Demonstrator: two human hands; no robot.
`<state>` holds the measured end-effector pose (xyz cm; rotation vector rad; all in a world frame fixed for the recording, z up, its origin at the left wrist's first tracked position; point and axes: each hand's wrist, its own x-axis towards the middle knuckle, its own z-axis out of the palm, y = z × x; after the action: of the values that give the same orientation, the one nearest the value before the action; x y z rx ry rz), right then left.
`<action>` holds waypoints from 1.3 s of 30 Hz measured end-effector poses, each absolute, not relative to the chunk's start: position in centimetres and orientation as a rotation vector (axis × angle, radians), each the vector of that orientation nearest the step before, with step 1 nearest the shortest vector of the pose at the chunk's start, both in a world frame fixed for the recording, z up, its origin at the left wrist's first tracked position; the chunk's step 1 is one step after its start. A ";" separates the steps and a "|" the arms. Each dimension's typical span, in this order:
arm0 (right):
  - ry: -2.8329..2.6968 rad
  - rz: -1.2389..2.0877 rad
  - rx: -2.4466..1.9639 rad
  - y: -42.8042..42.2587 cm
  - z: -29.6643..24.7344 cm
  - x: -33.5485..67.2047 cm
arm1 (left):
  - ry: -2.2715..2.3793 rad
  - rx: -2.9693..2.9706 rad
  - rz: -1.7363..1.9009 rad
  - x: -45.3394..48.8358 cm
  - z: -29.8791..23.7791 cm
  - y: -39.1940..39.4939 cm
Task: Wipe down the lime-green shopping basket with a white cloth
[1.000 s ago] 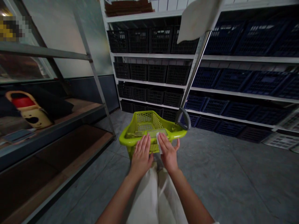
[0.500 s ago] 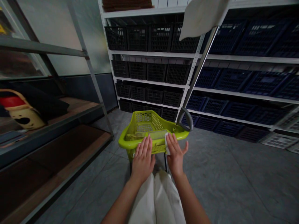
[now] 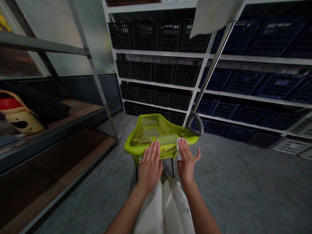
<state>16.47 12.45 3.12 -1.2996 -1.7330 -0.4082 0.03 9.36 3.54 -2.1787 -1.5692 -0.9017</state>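
A lime-green shopping cart (image 3: 136,149) with a perforated plastic basket stands in front of my knees. My left hand (image 3: 150,165) lies on the near rim, fingers straight and close together, with nothing in it. Farther right along the same rim, my right hand (image 3: 187,162) presses a folded white cloth (image 3: 179,141) against the plastic; its fingers lie over the cloth and the thumb side cannot be fully seen. A grey loop (image 3: 200,125) sits at the cart's right corner, beside a metal pole (image 3: 214,65) carrying a pale flag (image 3: 214,16).
A white shelving rack (image 3: 156,84) holds black crates (image 3: 162,71) and blue crates (image 3: 245,81) behind the cart. At left, a metal-framed shelf (image 3: 97,81) bears a cream container (image 3: 24,122) with a red top. Grey tile floor (image 3: 239,182) surrounds the cart.
My right hand and the white cloth have slid a little to the right and up along the rim. My left hand stays nearly in place on the rim.
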 end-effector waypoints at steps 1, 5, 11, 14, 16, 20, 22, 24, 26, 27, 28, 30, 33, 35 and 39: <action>-1.697 -0.398 -1.327 12.4 3.1 16.3 | -1.574 -2.185 -0.907 0.1 3.6 9.4; -1.851 -0.342 -1.208 11.3 3.4 12.8 | -1.570 -2.214 -0.937 0.0 3.3 9.4; -1.978 -0.308 -1.113 11.5 3.4 14.4 | -1.536 -2.195 -0.898 -0.6 3.3 9.6; -1.793 -0.364 -1.248 12.6 2.9 17.2 | -1.532 -2.199 -0.886 -0.4 3.4 9.6; -1.664 -0.386 -1.340 12.8 2.8 17.2 | -1.547 -2.199 -0.897 -0.2 3.4 9.6; -1.798 -0.346 -1.263 11.6 3.3 13.5 | -1.561 -2.201 -0.931 -0.1 3.3 9.6; -1.951 -0.323 -1.153 11.0 3.6 12.3 | -1.550 -2.206 -0.934 -0.2 3.2 9.6; -2.016 -0.317 -1.107 10.9 3.7 12.8 | -1.542 -2.205 -0.920 -0.3 3.2 9.5; -1.985 -0.328 -1.144 11.4 3.6 14.6 | -1.538 -2.198 -0.904 -0.4 3.3 9.4; -1.931 -0.338 -1.187 11.8 3.4 15.7 | -1.537 -2.198 -0.897 -0.4 3.4 9.4; -1.856 -0.347 -1.242 12.2 3.2 16.6 | -1.538 -2.200 -0.894 -0.4 3.5 9.3; -1.706 -0.357 -1.335 12.7 3.0 17.6 | -1.547 -2.200 -0.893 -0.2 3.6 9.2; -1.673 -0.341 -1.345 12.3 3.1 15.9 | -1.562 -2.198 -0.894 0.0 3.6 9.3; -1.799 -0.309 -1.262 11.4 3.4 13.9 | -1.559 -2.208 -0.895 -0.1 3.5 9.3; -2.017 -0.258 -1.104 10.6 3.9 12.7 | -1.550 -2.203 -0.884 -0.4 3.3 9.5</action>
<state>12.73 10.64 3.95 -1.1045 -2.0171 -0.2575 -0.36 9.47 3.35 -2.2033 -1.5504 -0.8836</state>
